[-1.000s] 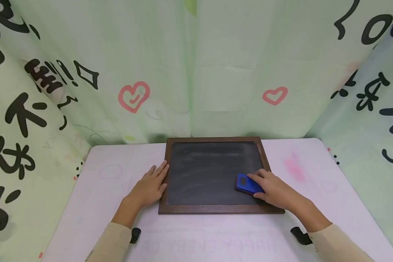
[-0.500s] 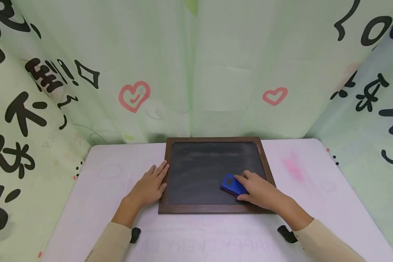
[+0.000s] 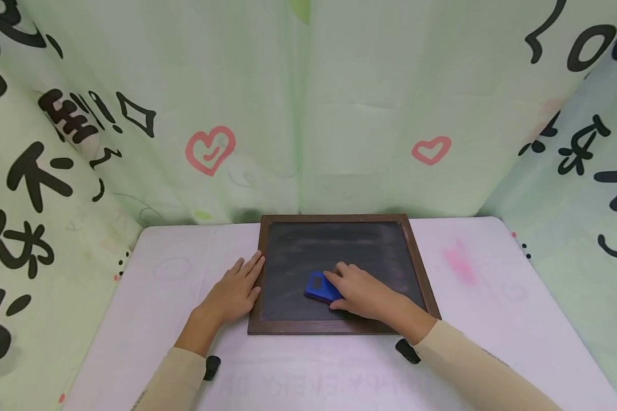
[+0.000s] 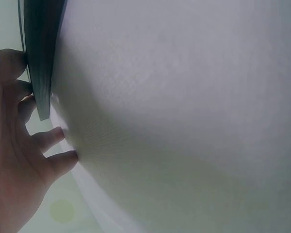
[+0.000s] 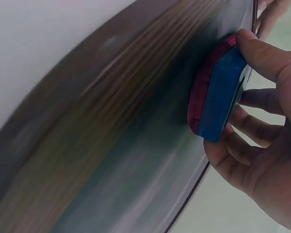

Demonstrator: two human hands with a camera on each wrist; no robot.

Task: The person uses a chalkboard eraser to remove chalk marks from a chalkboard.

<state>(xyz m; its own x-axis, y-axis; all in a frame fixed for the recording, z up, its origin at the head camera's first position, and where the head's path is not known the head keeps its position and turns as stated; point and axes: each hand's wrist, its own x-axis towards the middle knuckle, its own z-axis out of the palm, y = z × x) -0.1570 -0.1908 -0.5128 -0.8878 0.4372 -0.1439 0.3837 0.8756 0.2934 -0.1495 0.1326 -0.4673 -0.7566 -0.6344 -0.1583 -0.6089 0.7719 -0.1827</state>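
We note a wood-framed chalkboard (image 3: 339,251) lying flat on the white table (image 3: 159,297), near its far edge. The right hand (image 3: 362,294) grips a blue eraser (image 3: 320,286), its red felt pressed on the slate left of centre. The left hand (image 3: 233,291) lies flat on the table with straight fingers touching the board's left frame. Green printed curtains (image 3: 308,114) hang behind.
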